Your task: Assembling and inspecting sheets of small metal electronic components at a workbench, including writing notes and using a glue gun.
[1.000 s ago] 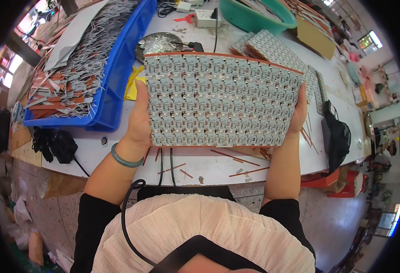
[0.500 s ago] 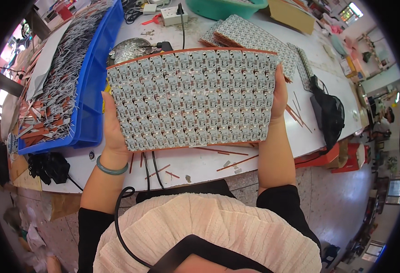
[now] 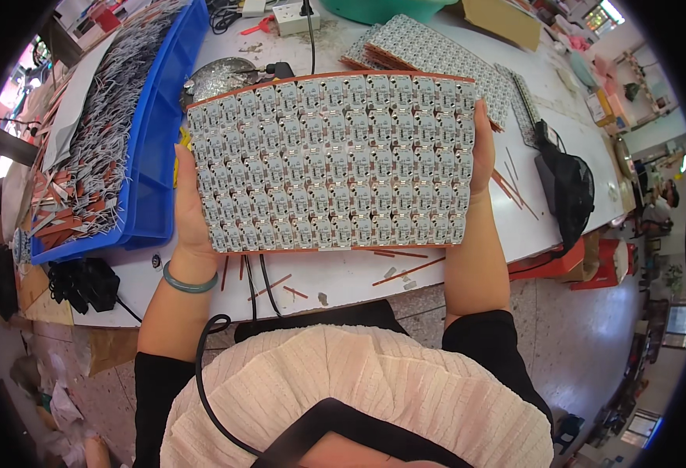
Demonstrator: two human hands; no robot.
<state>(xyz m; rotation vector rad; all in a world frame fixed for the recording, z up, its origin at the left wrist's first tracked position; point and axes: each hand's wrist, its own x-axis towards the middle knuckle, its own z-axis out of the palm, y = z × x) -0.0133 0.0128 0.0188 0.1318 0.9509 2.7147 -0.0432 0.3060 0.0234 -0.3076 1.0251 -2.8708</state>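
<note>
Between my hands is a large circuit board panel (image 3: pixel 335 164), printed with rows of small pale boards and edged in reddish brown. My left hand (image 3: pixel 193 207) grips its left edge, thumb up along the side and a green bangle on the wrist. At the opposite edge my right hand (image 3: pixel 481 156) holds on the same way. Both sets of fingers are mostly hidden behind the panel. The panel is raised over the white table (image 3: pixel 343 285), tilted so its patterned face shows. More such panels (image 3: pixel 437 54) lie stacked behind it to the right.
A blue bin (image 3: pixel 152 156) of thin grey and brown strips stands at left. Behind the panel are a metal dish (image 3: pixel 222 78), a power strip (image 3: pixel 295 17) and a green basin (image 3: pixel 390 8). A black mesh bag (image 3: pixel 568 191) lies right; brown strips (image 3: pixel 515 193) are scattered about.
The panel and both hands have risen slightly in the picture, and the panel looks a little taller, tilted more toward me. My grip is the same.
</note>
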